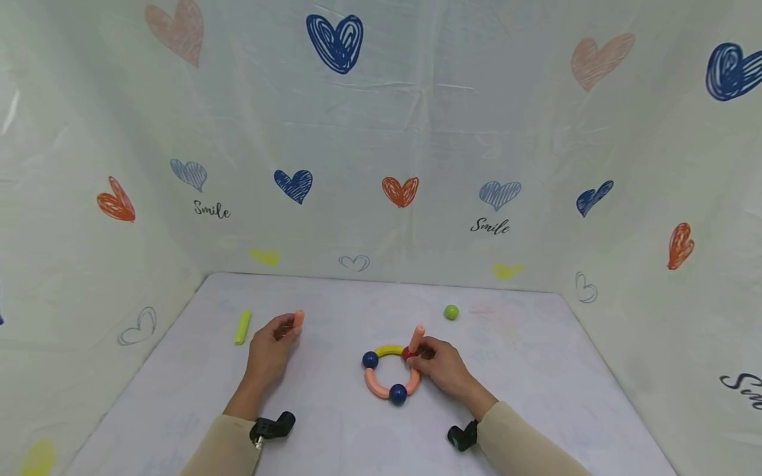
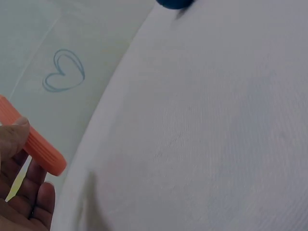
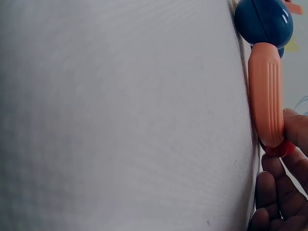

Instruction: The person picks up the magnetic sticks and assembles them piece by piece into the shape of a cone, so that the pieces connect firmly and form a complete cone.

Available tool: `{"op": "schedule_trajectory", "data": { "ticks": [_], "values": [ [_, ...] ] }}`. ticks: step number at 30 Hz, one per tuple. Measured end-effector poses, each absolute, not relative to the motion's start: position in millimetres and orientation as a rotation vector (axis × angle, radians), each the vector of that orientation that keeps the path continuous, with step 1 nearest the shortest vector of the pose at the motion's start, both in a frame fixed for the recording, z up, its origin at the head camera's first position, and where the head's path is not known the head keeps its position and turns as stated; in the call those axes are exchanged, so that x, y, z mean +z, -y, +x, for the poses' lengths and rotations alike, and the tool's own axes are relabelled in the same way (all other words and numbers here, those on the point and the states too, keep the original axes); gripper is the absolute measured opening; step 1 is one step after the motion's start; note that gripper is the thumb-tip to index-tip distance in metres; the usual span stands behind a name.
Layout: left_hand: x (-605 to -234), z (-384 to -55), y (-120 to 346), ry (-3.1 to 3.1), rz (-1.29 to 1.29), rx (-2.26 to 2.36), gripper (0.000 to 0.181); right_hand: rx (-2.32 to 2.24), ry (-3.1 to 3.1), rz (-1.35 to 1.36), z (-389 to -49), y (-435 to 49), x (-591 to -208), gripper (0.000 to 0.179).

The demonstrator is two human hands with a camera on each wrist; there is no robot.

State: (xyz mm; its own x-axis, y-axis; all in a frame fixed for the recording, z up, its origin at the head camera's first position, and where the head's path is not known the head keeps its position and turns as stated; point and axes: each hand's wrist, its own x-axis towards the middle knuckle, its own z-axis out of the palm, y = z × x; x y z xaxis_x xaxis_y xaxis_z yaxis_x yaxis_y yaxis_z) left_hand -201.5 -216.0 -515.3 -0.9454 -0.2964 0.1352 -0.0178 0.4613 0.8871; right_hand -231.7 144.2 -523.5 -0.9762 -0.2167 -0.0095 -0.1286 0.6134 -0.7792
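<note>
My left hand [image 1: 269, 350] pinches a short ribbed peach-orange rod [image 2: 42, 153] between thumb and fingers, left of centre over the table. On the table lies a toy ring of curved bars and balls: a yellow bar [image 1: 389, 349], a peach bar [image 1: 375, 385], another peach bar [image 3: 266, 96], two blue balls [image 1: 397, 395] and a red ball [image 1: 407, 354]. A straight peach rod [image 1: 418, 337] stands up from the red ball. My right hand [image 1: 445, 369] grips that red ball at the ring's right side, its fingers partly covering it.
A yellow-green rod [image 1: 242, 327] lies on the white table [image 1: 333, 436] left of my left hand. Toward the back right sits a green ball [image 1: 451, 312]. Pale sheets [image 1: 381, 119] printed with hearts enclose the table at the back and sides.
</note>
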Motion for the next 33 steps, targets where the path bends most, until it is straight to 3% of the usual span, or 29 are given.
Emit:
{"op": "schedule_trajectory", "data": {
  "ticks": [33],
  "values": [
    [-510, -189, 109, 2.418, -0.048, -1.557, 0.029, -1.313, -2.724, -0.288, -233, -144, -522, 0.03]
  ]
}}
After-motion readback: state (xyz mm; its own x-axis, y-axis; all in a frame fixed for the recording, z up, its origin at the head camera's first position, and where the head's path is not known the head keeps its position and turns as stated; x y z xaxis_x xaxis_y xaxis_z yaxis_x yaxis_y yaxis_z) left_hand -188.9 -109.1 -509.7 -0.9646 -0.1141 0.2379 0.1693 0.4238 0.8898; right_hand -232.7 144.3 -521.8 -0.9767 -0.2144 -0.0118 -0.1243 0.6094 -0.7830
